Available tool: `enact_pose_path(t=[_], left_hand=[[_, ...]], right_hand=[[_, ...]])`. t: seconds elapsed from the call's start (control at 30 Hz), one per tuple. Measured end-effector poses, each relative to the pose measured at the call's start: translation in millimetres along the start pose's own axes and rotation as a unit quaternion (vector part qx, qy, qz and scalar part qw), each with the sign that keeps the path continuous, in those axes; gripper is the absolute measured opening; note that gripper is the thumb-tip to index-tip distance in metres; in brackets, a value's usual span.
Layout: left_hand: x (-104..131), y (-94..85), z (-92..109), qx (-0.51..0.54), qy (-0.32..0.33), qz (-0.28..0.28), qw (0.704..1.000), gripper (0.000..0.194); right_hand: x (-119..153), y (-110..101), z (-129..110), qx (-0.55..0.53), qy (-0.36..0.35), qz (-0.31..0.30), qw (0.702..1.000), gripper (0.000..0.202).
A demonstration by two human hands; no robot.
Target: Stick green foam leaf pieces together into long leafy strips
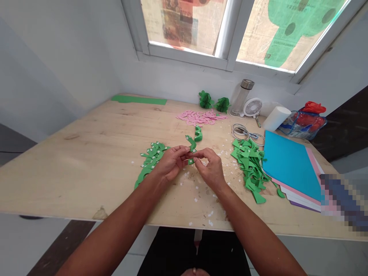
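My left hand (174, 161) is closed on a curved green paper piece (191, 142) that bears small white squares. My right hand (210, 168) meets it at the piece's lower part, its thumb and forefinger pinched together; what lies between those fingertips is too small to name. Just beyond the hands sits a small stack of green cut pieces (198, 134). Left of my left hand, several green pieces with white squares (149, 159) lie in an overlapping pile. Tiny white scraps (197, 188) are scattered on the wood under and around my right hand.
Pink cutouts (198, 117) and two green folded paper shapes (206, 99) lie toward the wall. To the right are scissors (241, 131), green offcuts (249, 165), coloured sheets (290, 165), a small fan (252, 107), a bottle (242, 96) and a white roll (276, 119). A green strip (139, 100) lies back left.
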State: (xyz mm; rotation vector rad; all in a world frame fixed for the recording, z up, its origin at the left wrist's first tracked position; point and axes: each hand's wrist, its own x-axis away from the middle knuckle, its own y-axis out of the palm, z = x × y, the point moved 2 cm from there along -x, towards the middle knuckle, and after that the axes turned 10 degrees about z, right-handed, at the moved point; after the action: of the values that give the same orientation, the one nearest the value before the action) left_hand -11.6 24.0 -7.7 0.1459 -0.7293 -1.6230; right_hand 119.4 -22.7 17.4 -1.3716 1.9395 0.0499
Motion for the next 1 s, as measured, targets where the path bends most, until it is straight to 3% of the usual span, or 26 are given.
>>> enact_pose_path(t=[1.0], left_hand=[[3.1,1.0,3.0,0.0,0.002,0.0,1.0,0.015]], right_hand=[[2.4,0.5,-1.7,0.043,-0.01,0.006,0.999,0.013]])
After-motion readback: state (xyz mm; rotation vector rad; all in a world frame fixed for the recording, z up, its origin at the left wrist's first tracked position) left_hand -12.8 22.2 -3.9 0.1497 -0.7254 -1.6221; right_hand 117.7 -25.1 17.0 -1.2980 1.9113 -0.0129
